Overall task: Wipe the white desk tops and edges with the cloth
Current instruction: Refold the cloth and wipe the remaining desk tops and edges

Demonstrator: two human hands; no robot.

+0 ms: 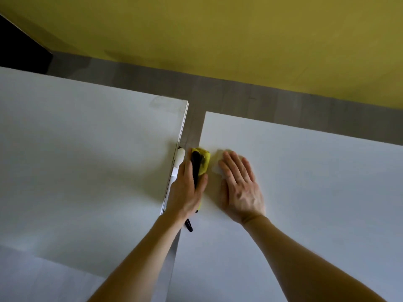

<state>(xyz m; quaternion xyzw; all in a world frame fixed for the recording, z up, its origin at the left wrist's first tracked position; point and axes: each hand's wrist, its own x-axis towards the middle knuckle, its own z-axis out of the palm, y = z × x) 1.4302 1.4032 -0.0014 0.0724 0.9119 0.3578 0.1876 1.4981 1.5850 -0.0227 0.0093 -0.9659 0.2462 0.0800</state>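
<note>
Two white desks stand side by side with a narrow gap between them: the left desk (87, 149) and the right desk (316, 192). My right hand (239, 186) lies flat, fingers together, pressing a white cloth (215, 167) onto the right desk top near its left edge. Only the cloth's far and left parts show past my fingers. My left hand (187, 192) is at that same left edge, closed around a yellow and black object (204, 160) that juts forward past my fingers, with a black end sticking out behind my wrist.
Grey floor shows in the gap (193, 127) between the desks and beyond their far edges. A white rounded part (181, 156) sits in the gap beside my left hand. A yellow wall (239, 40) runs behind. A faint smudge (165, 103) marks the left desk's far right corner.
</note>
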